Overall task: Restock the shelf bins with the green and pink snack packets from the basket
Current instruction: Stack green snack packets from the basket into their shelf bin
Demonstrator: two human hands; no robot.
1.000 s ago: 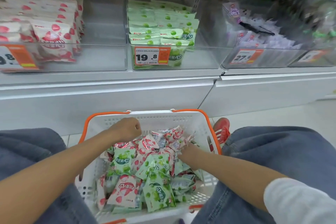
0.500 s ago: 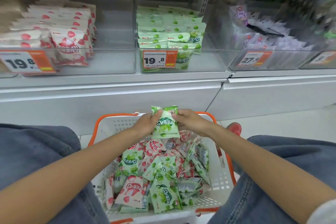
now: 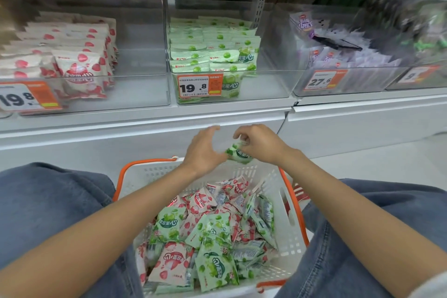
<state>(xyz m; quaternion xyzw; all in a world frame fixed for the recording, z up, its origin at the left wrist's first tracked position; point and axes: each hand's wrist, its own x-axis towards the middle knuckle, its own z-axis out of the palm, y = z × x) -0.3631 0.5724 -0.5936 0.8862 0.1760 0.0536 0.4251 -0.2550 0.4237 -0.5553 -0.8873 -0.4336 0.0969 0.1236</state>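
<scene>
**One green packet held over the basket**

A single green packet is hanging in the air just above the far rim of the basket, in front of the shelf's white base. The right hand is pinching its top edge, grip curled on the wrapper. The left hand is hovering just beside it with its grip spread and fingers loosely bent — whether the thumb is touching the packet is unclear.

One white basket with orange handles is sitting between two denim-clad knees, holding a mixed heap of green and pink packets too jumbled to count.

Above, four clear bins are standing side by side on one white shelf:
- the pink bin at left, partly filled
- the green bin in the middle, its stacks sitting toward its left side
- a purple-packet bin
- a fourth bin, blurred, at far right

Four orange-and-white price tags are showing — two reading 19.8. Pale floor is showing at right.
</scene>
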